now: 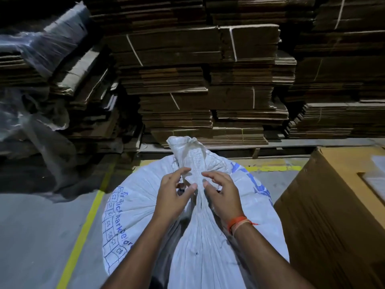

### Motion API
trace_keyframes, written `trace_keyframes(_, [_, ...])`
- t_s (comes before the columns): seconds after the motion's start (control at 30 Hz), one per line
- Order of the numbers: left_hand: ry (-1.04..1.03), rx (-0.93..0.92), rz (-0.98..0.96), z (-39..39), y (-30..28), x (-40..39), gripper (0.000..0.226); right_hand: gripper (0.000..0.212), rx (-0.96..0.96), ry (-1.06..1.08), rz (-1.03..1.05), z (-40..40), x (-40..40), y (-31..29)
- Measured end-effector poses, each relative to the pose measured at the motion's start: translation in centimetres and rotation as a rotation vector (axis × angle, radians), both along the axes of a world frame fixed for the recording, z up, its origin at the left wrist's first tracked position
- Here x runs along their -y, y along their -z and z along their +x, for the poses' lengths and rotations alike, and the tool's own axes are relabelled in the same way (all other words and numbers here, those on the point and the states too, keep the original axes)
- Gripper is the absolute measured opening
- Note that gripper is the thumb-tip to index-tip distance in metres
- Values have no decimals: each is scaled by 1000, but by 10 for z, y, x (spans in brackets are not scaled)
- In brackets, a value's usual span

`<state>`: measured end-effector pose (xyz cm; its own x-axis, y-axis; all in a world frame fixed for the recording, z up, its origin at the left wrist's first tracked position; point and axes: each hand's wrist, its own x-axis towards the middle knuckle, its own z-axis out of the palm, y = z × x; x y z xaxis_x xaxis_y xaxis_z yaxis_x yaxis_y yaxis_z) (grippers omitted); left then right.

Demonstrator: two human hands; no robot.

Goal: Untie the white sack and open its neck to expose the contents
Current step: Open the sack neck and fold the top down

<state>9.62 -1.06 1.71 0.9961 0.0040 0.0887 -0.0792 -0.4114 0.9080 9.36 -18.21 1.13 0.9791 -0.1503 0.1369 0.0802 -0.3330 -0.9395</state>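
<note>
A big white woven sack with blue printing stands on the floor in front of me. Its neck is gathered into a bunch that sticks up and away from me, the cloth pleated below it. My left hand is at the left side of the gathered neck and my right hand at the right side, fingers curled and apart. Fingertips of both touch the bunched cloth at the tie point. The tie itself is hidden between my fingers. An orange thread band circles my right wrist.
A large brown carton stands close on the right of the sack. Stacks of flattened cardboard tied with string fill the background. Clear plastic wrap hangs at the left. A yellow floor line runs along the grey floor at left.
</note>
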Motion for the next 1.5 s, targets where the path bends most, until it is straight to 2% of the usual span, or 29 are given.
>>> trace_keyframes(0.13, [-181,22,25,9,9,10,27,33,-102,-23,50,16,-4,8])
trace_keyframes(0.27, [-283,-71,-12,12,8,15,27,36,-161,24,15,16,-4,12])
trace_keyframes(0.47, [-251,-134,29,-14,-5,1,32,27,-119,71,-35,-14,1,-2])
trace_keyframes(0.83, [-102,-63,114,-122,-68,-13,42,15,-48,6,-120,-121,15,-45])
trace_keyframes(0.93, [-90,-76,134,-146,-64,-8,28,9,-50,56,-130,-152,17,-44])
trace_keyframes(1.07, [-127,-76,181,-173,-51,1,26,5,-84,77,-215,-186,16,-29])
trace_keyframes(1.1, [-119,-72,186,-179,-49,3,28,8,-93,74,-233,-192,15,-27])
trace_keyframes(1.2, [-129,-79,178,-190,-42,6,30,42,-88,49,-262,-203,13,-22])
trace_keyframes(1.23, [-137,-86,176,-192,-42,6,34,45,-101,40,-272,-203,12,-19])
trace_keyframes(1.33, [-131,-104,105,-195,-43,6,38,13,-134,45,-310,-202,10,-17])
trace_keyframes(1.5, [-209,-84,19,-191,-52,-11,21,33,-173,9,-349,-195,7,-14])
